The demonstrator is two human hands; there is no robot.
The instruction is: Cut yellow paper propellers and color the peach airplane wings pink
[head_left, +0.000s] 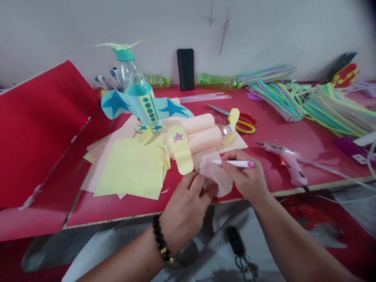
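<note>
The right hand (247,179) grips a pink-capped marker (233,163), its tip on the pink paper piece (219,179) at the edge of the red table (293,129). The left hand (188,203) presses that paper flat. It is best to hold firm and draw slowly.

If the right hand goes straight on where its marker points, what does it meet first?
Most likely the yellow paper wing, just left of the tip. The right hand holds the marker pointing left over pale pink paper; depth is unclear.
</note>
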